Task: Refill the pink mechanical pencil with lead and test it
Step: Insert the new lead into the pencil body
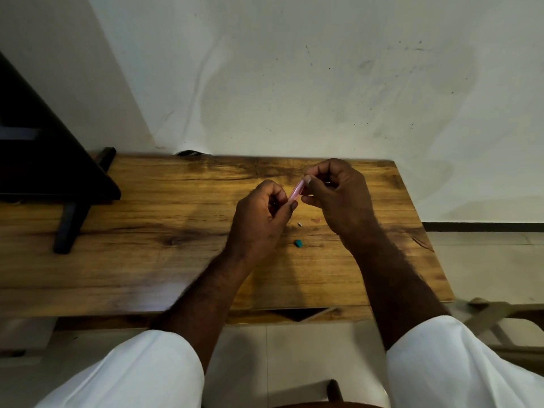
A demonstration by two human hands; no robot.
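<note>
Above table (147,231), both hands (262,222) (338,198) around pencil (295,192)

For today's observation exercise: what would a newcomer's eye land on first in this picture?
The left hand and right hand meet above the wooden table, pinching a pink mechanical pencil between them. On the tabletop just nearer the person lie a small teal piece and a tiny white bit.

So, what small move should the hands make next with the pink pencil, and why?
The left hand and right hand pinch the pink pencil; a white piece and a teal piece lie loose on the table. So probably feed lead into the pencil next.
</note>
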